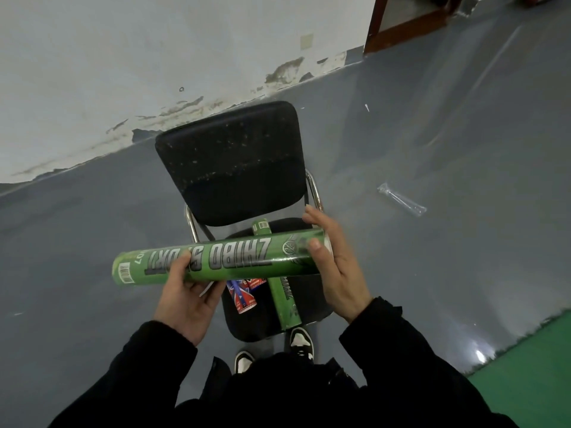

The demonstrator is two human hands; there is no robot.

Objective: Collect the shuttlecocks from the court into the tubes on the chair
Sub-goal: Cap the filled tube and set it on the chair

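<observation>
I hold a green shuttlecock tube (234,257) crosswise above a black chair (234,168). My left hand (188,298) grips the tube from below, near its barcode end. Around the tube's other end sits my right hand (336,267), fingers over the cap end. A second green tube (282,299) lies lengthwise on the chair seat under the first. A red and blue tube (244,296) lies beside it on the seat, partly hidden. No shuttlecock is visible.
A clear plastic wrapper (401,199) lies on the grey floor right of the chair. The peeling white wall (123,72) runs behind it. Green court surface (531,375) begins at the lower right. My shoes (273,349) stand just in front of the chair.
</observation>
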